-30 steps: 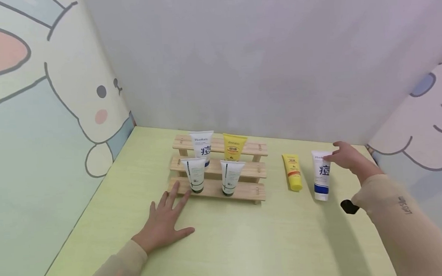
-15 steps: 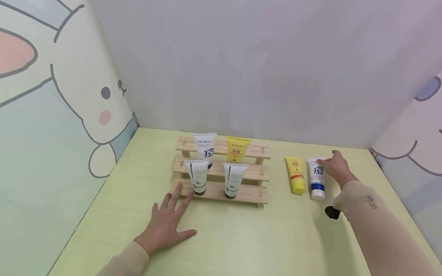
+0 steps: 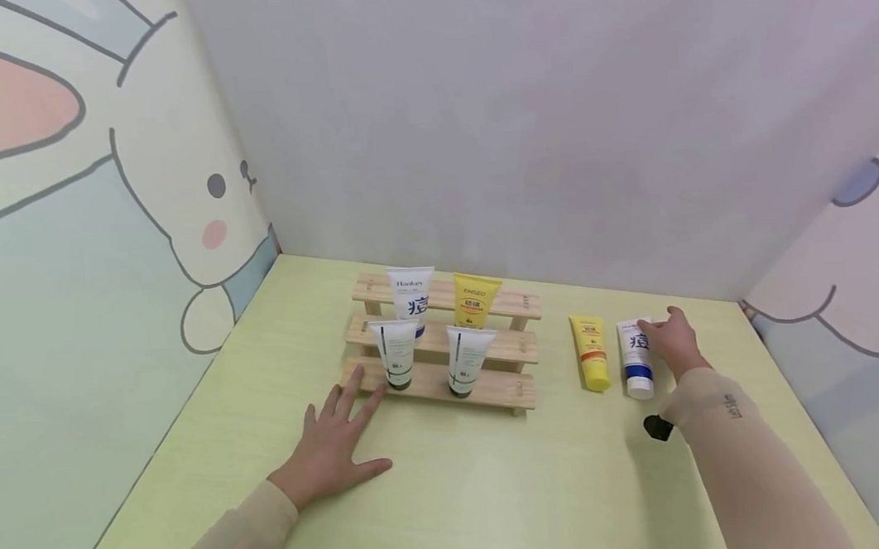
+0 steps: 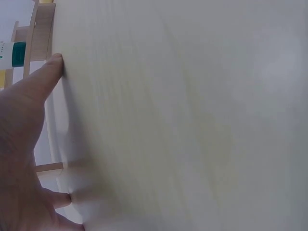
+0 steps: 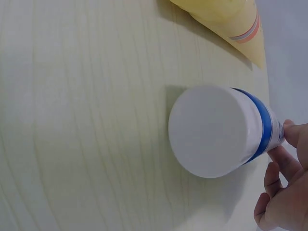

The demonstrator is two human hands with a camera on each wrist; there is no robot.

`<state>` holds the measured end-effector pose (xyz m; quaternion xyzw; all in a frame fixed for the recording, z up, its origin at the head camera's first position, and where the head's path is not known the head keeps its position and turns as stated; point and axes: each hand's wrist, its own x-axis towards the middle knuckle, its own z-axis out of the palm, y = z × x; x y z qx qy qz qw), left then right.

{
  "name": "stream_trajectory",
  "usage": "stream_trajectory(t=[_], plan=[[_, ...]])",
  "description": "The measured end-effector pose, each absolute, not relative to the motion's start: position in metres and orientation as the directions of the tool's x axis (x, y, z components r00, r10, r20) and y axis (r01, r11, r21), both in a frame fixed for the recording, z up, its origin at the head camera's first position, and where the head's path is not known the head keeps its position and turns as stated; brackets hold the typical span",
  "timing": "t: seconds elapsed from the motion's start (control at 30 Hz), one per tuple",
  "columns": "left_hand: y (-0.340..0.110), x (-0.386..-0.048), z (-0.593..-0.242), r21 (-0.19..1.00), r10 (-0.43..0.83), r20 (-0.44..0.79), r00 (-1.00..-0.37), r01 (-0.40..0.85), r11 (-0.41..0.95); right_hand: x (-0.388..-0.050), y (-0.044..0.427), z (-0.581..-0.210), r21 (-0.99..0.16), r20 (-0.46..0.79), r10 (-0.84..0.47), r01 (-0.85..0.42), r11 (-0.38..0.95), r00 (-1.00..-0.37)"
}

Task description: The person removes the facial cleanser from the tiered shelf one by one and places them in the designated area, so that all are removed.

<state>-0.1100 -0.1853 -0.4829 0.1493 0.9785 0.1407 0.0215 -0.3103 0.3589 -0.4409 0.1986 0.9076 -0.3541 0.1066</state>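
Note:
My right hand (image 3: 674,343) pinches the upper end of a white squeeze tube with a blue band (image 3: 636,362), thumb on top. In the right wrist view its white cap (image 5: 209,132) faces the camera, close to the table. A yellow tube (image 3: 591,354) lies just left of it. My left hand (image 3: 329,446) rests on the table with fingers spread, fingertips at the left front of a three-step wooden rack (image 3: 498,387). Two white tubes with dark green caps (image 3: 396,355) stand on the lowest step. Behind them stand another white-and-blue tube (image 3: 411,292) and another yellow tube (image 3: 474,300).
The pale green table (image 3: 495,487) meets a grey back wall (image 3: 514,138). Side walls with cartoon animals (image 3: 172,156) bound it left and right. The rack stands left of the two tubes on the table.
My right hand has moved left with the white-and-blue tube, which now lies closer to the yellow tube and looks lower. My left hand has kept its place; the head view has shifted slightly.

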Motion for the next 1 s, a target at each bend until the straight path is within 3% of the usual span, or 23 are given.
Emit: stream_trajectory(t=[0.43,0.73,1.0], plan=[[-0.185,-0.110,-0.483,0.273,0.301,0.008,-0.954,0.292,0.917,-0.306,0.375,-0.433,-0.589,-0.333,0.302,0.447,0.673,-0.893],[-0.185,-0.110,-0.483,0.274,0.300,0.010,-0.954,0.291,0.917,-0.306,0.368,-0.403,-0.799,-0.151,0.197,0.237,0.552,-0.969],[-0.185,-0.109,-0.483,0.278,0.299,0.008,-0.954,0.289,0.916,-0.300,0.327,-0.372,-0.846,-0.004,0.101,0.057,0.530,-0.995]])
